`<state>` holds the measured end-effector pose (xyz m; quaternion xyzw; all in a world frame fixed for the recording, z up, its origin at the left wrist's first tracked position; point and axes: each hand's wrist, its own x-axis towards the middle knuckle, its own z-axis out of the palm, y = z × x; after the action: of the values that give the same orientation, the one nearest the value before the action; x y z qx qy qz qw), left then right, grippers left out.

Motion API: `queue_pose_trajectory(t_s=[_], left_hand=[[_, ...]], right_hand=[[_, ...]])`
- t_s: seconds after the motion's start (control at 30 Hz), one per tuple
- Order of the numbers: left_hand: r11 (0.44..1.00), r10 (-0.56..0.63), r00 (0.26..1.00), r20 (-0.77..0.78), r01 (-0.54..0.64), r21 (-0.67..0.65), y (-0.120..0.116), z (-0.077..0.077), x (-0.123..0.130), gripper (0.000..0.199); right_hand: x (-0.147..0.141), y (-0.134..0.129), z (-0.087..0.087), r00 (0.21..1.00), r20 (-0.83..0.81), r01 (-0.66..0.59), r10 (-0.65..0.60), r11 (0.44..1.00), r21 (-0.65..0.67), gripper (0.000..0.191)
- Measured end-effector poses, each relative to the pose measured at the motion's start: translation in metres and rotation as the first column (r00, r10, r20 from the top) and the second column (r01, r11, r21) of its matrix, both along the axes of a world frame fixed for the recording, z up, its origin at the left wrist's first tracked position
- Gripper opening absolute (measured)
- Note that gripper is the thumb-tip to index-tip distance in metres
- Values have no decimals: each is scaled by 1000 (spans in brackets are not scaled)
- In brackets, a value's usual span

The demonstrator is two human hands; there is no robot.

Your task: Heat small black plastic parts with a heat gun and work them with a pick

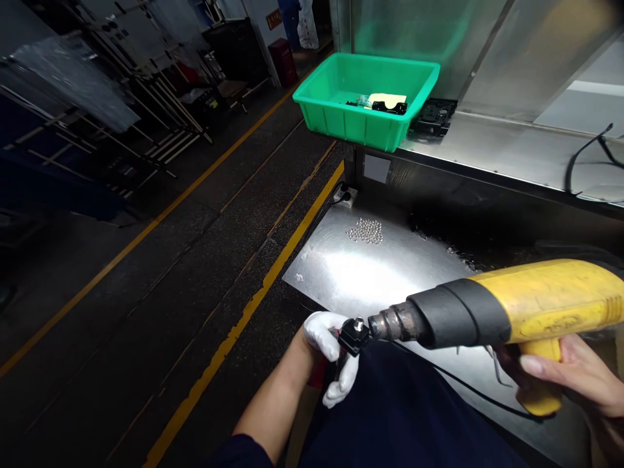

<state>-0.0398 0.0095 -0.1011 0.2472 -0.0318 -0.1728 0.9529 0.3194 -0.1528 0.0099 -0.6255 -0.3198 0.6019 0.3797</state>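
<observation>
My left hand (329, 338), in a white glove, is closed around a small black block-shaped part (354, 337) with a shiny metal piece (359, 324) standing up from its top. Bare and wrapped round the grip, my right hand (568, 367) holds a yellow heat gun (550, 302) with a black collar. Its discoloured metal nozzle (394, 324) points left, its tip right beside the black part; whether they touch I cannot tell. Something red shows under my left hand, mostly hidden.
Many small shiny metal balls (365, 231) lie on the metal worktop (316, 260). On the shelf above sits a green bin (351, 123) with black parts inside, beside more black parts (433, 117). A power strip (345, 196) is at the worktop's far corner; eyeglasses (572, 166) lie at right.
</observation>
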Motion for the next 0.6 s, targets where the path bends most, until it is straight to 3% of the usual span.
queue_pose_trajectory(t_s=[0.1,0.27,0.4,0.6], left_hand=[[1000,4,1000,-3,-4,19,1,3,1,25],[999,-41,999,-24,41,11,8,16,5,22],[998,-64,998,-17,63,-26,11,24,6,27],[1000,-15,999,-47,15,8,10,23,-2,31]], right_hand=[[2,0,-1,1000,6,13,-13,999,-46,44],[6,2,-6,999,12,-37,37,999,28,38],[5,2,-4,1000,3,0,0,1000,-5,40],[1,1,1,999,5,39,-39,999,-6,43]])
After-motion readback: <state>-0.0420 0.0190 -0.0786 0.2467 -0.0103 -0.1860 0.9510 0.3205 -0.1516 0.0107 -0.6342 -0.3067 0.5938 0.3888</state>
